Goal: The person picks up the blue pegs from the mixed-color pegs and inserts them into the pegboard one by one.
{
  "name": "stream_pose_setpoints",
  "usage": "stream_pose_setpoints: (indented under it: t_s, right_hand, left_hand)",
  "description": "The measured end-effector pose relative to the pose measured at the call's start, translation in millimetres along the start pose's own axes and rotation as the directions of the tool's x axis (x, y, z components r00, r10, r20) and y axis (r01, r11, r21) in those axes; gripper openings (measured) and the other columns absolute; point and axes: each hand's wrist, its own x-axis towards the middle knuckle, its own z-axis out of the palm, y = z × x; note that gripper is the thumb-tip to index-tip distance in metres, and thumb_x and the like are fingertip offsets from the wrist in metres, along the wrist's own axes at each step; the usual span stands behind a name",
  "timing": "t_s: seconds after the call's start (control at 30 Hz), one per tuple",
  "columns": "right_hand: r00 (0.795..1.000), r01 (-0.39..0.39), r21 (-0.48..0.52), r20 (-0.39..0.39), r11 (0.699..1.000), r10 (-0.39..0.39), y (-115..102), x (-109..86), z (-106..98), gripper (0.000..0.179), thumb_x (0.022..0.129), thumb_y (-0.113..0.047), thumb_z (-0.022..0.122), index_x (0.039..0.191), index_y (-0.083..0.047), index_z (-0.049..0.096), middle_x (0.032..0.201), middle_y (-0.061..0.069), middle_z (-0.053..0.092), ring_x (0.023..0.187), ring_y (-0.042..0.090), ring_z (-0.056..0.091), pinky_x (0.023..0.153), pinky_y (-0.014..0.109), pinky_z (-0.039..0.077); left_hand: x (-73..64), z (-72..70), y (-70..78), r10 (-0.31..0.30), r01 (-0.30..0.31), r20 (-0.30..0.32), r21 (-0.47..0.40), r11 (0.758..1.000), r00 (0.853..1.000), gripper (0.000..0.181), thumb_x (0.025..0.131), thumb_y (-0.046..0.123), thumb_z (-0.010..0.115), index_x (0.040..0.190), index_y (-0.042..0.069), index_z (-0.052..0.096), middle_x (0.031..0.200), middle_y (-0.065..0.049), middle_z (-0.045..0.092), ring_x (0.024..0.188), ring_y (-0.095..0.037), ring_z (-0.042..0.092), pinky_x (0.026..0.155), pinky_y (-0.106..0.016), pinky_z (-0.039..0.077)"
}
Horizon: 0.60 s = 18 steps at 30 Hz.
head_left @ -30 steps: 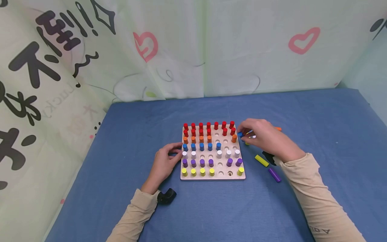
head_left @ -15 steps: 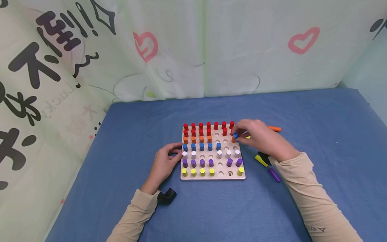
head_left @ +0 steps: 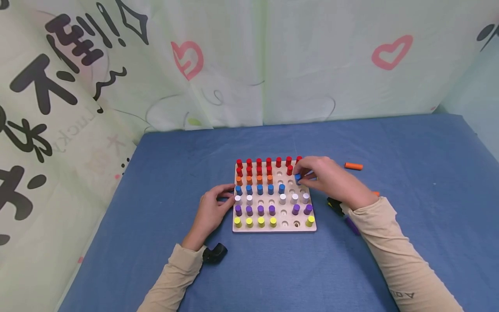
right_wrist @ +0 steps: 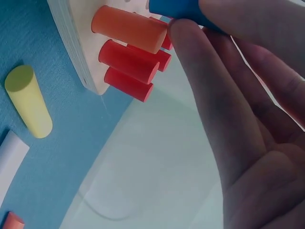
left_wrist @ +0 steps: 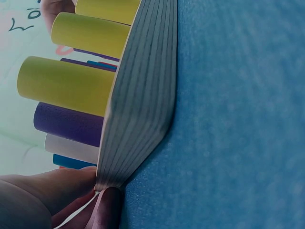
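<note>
A square wooden pegboard (head_left: 253, 229) lies on the cloth, its upright pegs in rows of red, orange, blue, white, purple and yellow. My left hand (head_left: 210, 211) holds the board's left edge; in the left wrist view the thumb (left_wrist: 71, 186) and a finger bear on that edge. Above the board's right part, my right hand (head_left: 327, 177) pinches a blue peg (head_left: 298, 179) between thumb and fingers. The right wrist view shows that blue peg (right_wrist: 178, 8) close to a standing orange peg (right_wrist: 131, 29). Several bare holes show in the right half.
Loose pegs lie right of the board: an orange peg (head_left: 353, 166), a purple peg (head_left: 352, 225) partly under the right wrist, a yellow peg (right_wrist: 29, 102) and a white peg (right_wrist: 10, 162). Blue cloth (head_left: 273, 273) covers the table; a printed curtain (head_left: 312, 65) hangs behind.
My right hand has moved left with the blue peg, from beside the board to over its right part. The left hand and the board have stayed put.
</note>
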Motion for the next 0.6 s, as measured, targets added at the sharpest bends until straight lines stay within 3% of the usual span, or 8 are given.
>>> stream_pose_setpoints:
  t_s: [0.2, 0.6]
  right_hand:
    - [1.000, -0.006, -0.014, 0.012, 1.000, 0.007, -0.6, 0.1, 2.8, 0.019, 0.083, 0.003, 0.075, 0.101, -0.003, 0.071, 0.098, 0.005, 0.070, 0.092, 0.021, 0.070, 0.082, 0.040, 0.059]
    - [0.998, 0.050, 0.020, 0.027, 0.999, -0.051, 1.8, 0.8, 9.8, 0.020, 0.083, 0.002, 0.076, 0.101, -0.005, 0.070, 0.097, 0.004, 0.069, 0.088, 0.017, 0.068, 0.080, 0.037, 0.059]
  left_hand:
    - [-0.8, 0.0, 1.2, 0.004, -0.004, 0.001, -0.004, 1.000, 1.000, 0.037, 0.094, 0.011, 0.068, 0.131, 0.008, 0.064, 0.121, -0.010, 0.067, 0.104, -0.021, 0.065, 0.087, -0.037, 0.058]
    - [-2.0, -0.1, 1.1, -0.010, 0.010, -0.003, 0.009, 1.000, 1.000, 0.039, 0.093, 0.013, 0.069, 0.132, 0.010, 0.063, 0.123, -0.009, 0.066, 0.105, -0.021, 0.065, 0.088, -0.037, 0.058]
